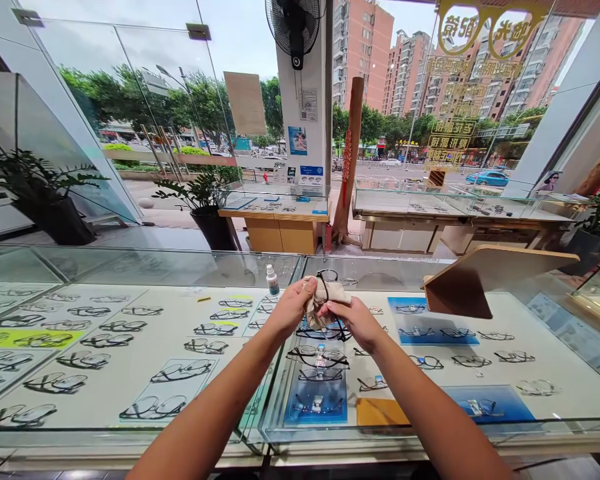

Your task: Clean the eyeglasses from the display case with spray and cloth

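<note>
Above the glass counter, my left hand (296, 303) and my right hand (353, 318) are close together around a pale beige cloth (330, 293). A pair of dark-framed eyeglasses (327, 275) is held in the cloth, one lens rim standing above it. My left fingers are closed on the cloth, with the thumb near its top. The fingers of my right hand pinch the cloth and the eyeglasses from the other side; a dark temple runs down by them. Folds of cloth hide part of the frame. Just left of my left hand stands a small white-capped bottle (272, 280).
Rows of eyeglasses (123, 326) lie inside the glass display case (130, 430), some on blue panels (340, 410). A brown tilted stand (460, 293) rests on the counter at right. Beyond are potted plants (215, 220), further display cases (280, 217), a wall fan (295, 30) and windows.
</note>
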The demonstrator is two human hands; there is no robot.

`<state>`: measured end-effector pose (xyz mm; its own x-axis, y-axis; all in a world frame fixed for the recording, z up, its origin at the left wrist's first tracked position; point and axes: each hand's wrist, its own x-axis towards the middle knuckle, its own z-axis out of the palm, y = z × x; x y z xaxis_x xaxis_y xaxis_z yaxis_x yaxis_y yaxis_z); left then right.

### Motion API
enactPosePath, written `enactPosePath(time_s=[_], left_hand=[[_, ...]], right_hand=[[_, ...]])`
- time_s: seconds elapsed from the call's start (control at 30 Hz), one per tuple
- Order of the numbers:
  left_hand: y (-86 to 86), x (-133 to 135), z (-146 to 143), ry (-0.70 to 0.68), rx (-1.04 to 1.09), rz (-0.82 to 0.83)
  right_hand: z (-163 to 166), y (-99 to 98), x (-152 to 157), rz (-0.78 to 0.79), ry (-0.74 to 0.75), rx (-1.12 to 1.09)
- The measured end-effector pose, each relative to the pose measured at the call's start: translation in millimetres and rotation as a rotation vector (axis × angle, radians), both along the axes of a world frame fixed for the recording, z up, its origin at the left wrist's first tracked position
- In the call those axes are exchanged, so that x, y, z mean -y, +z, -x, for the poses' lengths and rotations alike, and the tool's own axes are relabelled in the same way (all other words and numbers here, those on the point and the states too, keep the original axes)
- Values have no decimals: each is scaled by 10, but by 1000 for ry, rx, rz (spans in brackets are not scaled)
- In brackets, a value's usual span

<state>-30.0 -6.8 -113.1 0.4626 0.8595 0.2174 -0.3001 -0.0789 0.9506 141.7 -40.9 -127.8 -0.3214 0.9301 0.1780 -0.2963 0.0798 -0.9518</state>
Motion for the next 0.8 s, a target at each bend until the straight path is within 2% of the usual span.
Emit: enactPosePath(time_s=[0.17,0.37,0.53,0.7,0.8], left_hand=[[72,53,13,-51,47,64],[36,104,-75,52,27,25],[43,84,-118,63,105,102],[38,39,-125,139,210,149],[25,85,-148,93,155,156]], right_hand=[[-51,-9,-34,25,3,-48],[-10,-20,-16,-57,0,23],[-57,-7,-32,-14,-6,6],[-266,131,-58,-101,-172,-58],[-350,191,-69,-149,-269,-104]])
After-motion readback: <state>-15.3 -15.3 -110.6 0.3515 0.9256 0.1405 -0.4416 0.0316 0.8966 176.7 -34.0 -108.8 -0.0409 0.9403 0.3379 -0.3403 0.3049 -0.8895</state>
